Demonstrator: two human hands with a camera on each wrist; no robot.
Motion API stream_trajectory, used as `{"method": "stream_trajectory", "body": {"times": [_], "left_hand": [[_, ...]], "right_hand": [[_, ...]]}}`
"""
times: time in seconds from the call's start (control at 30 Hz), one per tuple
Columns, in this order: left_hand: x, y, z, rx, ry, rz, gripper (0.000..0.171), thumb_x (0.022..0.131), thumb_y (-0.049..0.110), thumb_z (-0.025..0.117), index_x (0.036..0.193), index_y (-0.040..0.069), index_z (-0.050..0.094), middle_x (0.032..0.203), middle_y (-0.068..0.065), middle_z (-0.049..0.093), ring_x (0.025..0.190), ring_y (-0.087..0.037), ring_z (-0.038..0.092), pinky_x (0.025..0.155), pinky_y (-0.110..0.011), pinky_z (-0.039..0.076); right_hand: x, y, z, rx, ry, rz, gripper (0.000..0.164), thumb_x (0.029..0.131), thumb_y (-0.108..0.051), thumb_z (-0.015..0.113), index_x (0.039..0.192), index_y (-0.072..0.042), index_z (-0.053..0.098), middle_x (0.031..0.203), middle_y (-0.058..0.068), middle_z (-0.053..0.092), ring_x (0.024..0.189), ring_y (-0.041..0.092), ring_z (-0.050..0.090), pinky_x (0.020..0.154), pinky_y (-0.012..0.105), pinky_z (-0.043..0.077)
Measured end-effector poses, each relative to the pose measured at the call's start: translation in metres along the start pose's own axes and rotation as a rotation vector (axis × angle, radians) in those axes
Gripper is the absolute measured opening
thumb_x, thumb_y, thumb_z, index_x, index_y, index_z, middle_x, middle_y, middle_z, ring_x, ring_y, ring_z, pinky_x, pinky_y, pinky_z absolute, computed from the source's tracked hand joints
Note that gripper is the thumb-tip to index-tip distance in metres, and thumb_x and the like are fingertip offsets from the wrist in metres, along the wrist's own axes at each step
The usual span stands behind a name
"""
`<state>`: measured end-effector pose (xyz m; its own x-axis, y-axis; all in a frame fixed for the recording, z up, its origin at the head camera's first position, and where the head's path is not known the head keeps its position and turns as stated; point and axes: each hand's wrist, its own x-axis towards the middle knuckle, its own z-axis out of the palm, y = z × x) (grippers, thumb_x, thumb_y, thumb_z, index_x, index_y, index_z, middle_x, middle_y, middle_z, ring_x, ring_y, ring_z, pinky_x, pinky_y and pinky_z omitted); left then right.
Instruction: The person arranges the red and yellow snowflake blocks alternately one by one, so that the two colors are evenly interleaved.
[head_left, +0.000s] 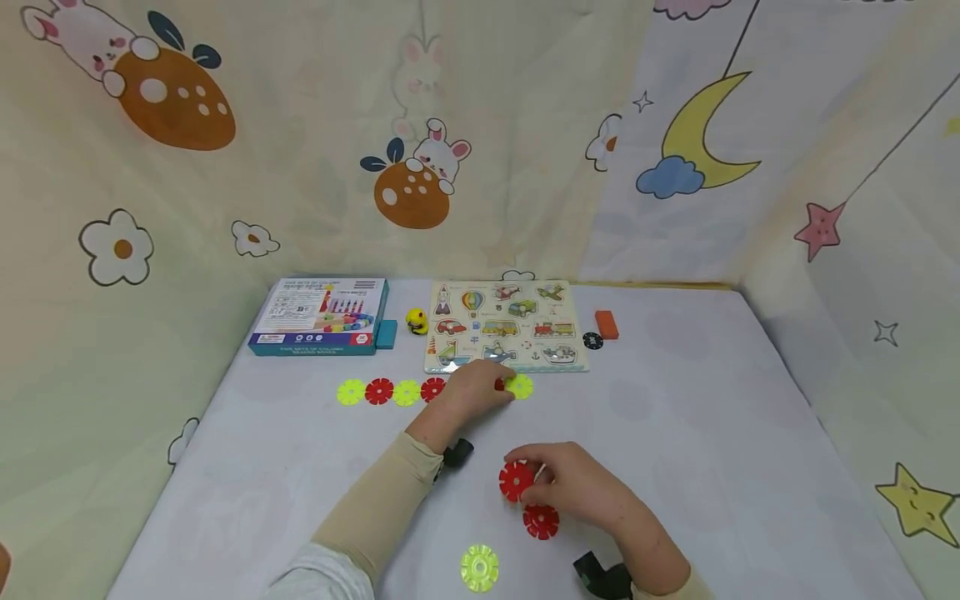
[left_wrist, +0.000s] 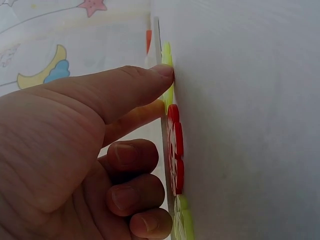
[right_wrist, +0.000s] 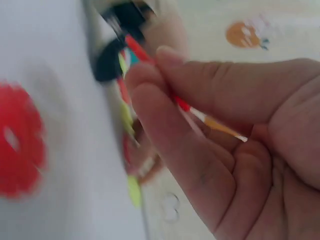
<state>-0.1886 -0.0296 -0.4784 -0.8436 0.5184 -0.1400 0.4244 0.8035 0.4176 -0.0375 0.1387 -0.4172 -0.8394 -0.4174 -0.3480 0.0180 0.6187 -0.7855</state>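
A row of notched plastic discs, yellow-green and red by turns, runs across the table; a red disc (head_left: 379,392) is near its left end. At its right end my left hand (head_left: 468,393) pinches a yellow-green disc (head_left: 521,386) between thumb and index finger, low at the table. The other fingers (left_wrist: 135,195) curl beside the row and hide part of it in the head view. My right hand (head_left: 577,483) pinches a red disc (head_left: 516,481) by its edge, raised above the table (right_wrist: 70,150). Below it lies another red disc (head_left: 542,522).
A loose yellow-green disc (head_left: 479,568) lies at the front. Behind the row are a boxed set (head_left: 318,317), a teal block (head_left: 386,334), a small yellow toy (head_left: 417,321), a picture puzzle board (head_left: 510,325), a black round piece (head_left: 592,340) and an orange block (head_left: 607,324).
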Motion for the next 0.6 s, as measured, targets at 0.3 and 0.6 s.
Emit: {"method": "stream_trajectory", "body": {"times": [0.3,0.6], "left_hand": [[0.002,-0.001,0.001,0.010,-0.018,-0.010,0.044,0.086,0.040,0.067,0.126,0.024,0.062,0.115,0.004,0.062,0.093,-0.015,0.050,0.084,-0.032,0.044],[-0.002,0.002,-0.001,0.002,-0.009,-0.012,0.043,0.086,0.039,0.067,0.125,0.023,0.063,0.113,0.003,0.063,0.092,-0.015,0.050,0.082,-0.032,0.045]], "right_hand": [[0.040,0.022,-0.054,-0.153,0.379,0.171,0.052,0.080,-0.013,0.075,0.128,-0.013,0.058,0.097,0.005,0.060,0.086,0.022,0.054,0.065,0.028,0.051],[0.083,0.050,-0.063,-0.190,0.393,0.241,0.057,0.082,-0.019,0.074,0.133,-0.008,0.052,0.111,0.013,0.058,0.097,0.026,0.051,0.079,0.037,0.049]]}}
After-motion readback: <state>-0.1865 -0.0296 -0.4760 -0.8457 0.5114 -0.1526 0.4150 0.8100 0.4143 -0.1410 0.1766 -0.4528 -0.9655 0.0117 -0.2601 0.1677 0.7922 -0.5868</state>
